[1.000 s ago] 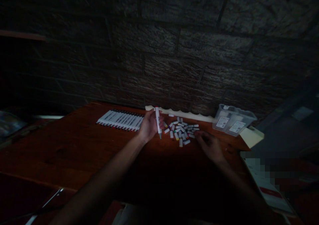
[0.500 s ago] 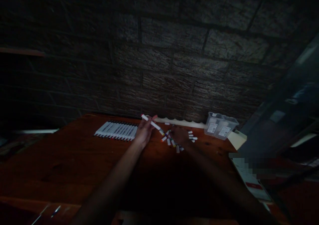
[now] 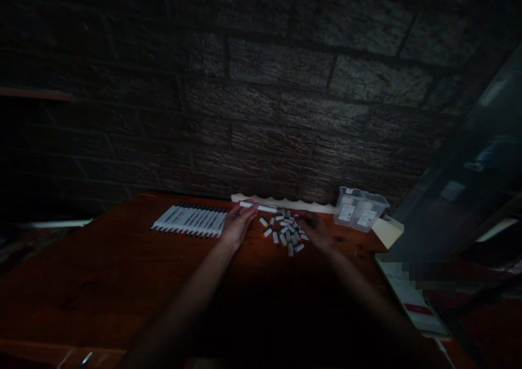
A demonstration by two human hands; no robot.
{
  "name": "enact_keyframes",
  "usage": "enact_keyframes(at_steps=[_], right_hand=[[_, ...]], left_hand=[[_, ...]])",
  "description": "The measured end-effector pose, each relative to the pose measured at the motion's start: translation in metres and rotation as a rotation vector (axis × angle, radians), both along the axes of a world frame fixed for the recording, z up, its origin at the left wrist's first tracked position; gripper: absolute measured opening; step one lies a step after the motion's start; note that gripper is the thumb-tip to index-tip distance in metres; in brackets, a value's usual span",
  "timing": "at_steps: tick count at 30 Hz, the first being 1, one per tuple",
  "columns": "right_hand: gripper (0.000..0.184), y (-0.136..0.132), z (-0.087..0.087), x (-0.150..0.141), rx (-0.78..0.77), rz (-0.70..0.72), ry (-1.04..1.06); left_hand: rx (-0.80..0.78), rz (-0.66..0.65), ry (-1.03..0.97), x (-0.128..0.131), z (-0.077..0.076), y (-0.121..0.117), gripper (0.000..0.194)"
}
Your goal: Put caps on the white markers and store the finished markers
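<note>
My left hand (image 3: 238, 225) is closed around a white marker (image 3: 264, 208) with a red end, holding it nearly level above the table. A pile of short white marker caps (image 3: 290, 237) with coloured ends lies between my hands. At the pile's right side, my right hand (image 3: 316, 230) has its fingers pinched together on what looks like a small white marker cap (image 3: 296, 216). Left of my left hand lies a neat row of white markers (image 3: 187, 220), side by side with dark ends.
Against the brick wall (image 3: 261, 102) lies a white strip with a wavy edge (image 3: 304, 203). A clear plastic container (image 3: 361, 209) with labels stands at the back right, beside a pale card piece (image 3: 388, 231). A white and red box (image 3: 411, 295) sits at the wooden table's (image 3: 122, 271) right edge.
My left hand has turned the marker from steeply slanted to nearly level. My right hand has drawn back to the right from over the caps, uncovering more of them.
</note>
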State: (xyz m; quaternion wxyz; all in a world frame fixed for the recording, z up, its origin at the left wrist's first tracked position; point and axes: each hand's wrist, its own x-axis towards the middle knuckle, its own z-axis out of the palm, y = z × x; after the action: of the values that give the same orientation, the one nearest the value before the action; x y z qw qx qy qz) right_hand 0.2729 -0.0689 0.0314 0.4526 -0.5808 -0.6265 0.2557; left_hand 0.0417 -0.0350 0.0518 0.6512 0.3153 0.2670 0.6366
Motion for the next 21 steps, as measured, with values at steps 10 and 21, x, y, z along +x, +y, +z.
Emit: enact_keyframes(at_steps=[10,21], right_hand=[[0.046,-0.020,-0.004,0.017,-0.034,-0.066,0.706],[0.038,-0.019,-0.010,0.015,-0.051,0.085,0.717]], left_hand=[[-0.022,-0.146,0.239,0.016,-0.006,-0.012,0.034],[0.074,-0.202,0.442,0.016,-0.013,-0.012,0.029]])
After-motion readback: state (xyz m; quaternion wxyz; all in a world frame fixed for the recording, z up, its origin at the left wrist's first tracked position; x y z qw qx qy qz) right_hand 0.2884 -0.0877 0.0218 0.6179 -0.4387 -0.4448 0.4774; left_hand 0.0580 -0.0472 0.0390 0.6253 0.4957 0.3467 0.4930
